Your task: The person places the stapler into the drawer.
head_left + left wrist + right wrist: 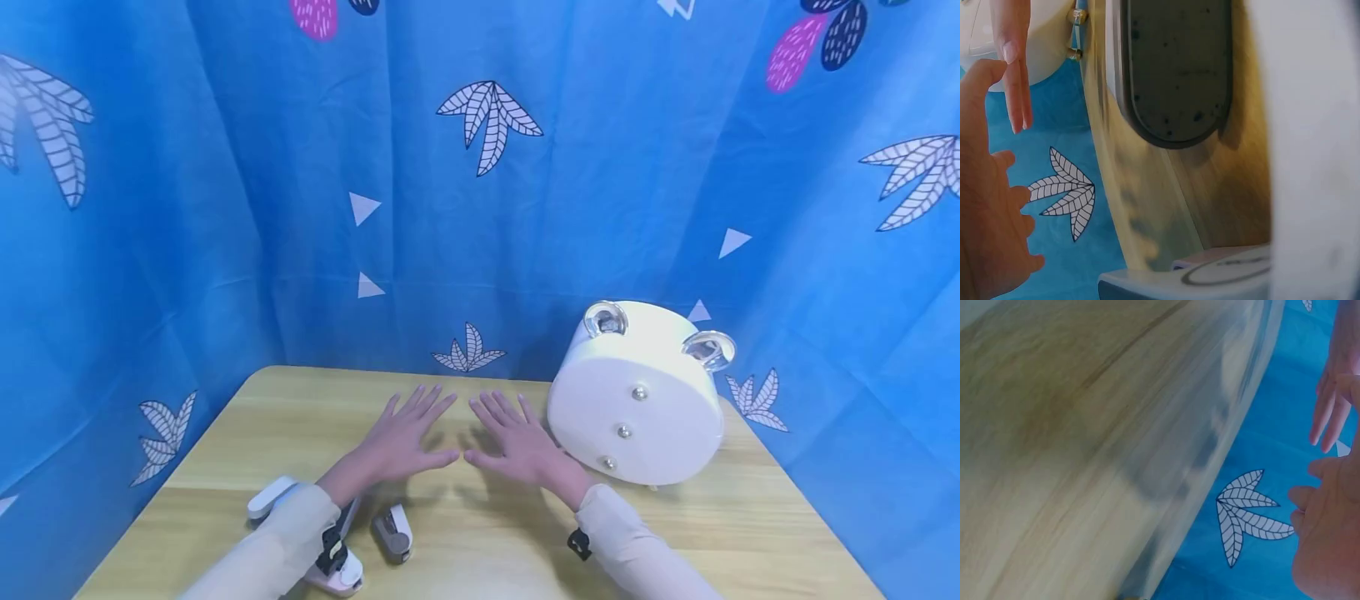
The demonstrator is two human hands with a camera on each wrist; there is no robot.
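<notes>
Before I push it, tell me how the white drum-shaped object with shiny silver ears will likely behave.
The white drum-shaped object looks stiff, as its round outline shows no sag. Its smooth, glossy surface could be slippery. Pushed sideways, it may rock or roll on its curved wall, though its underside is hidden.

We can read no words, brands or numbers for certain, since in the left wrist view we find only a dark oval outline (1225, 269) on the white-topped object (1154, 281) at the bottom edge, with a short row of marks (1242, 260) inside, too blurred to decipher.
</notes>
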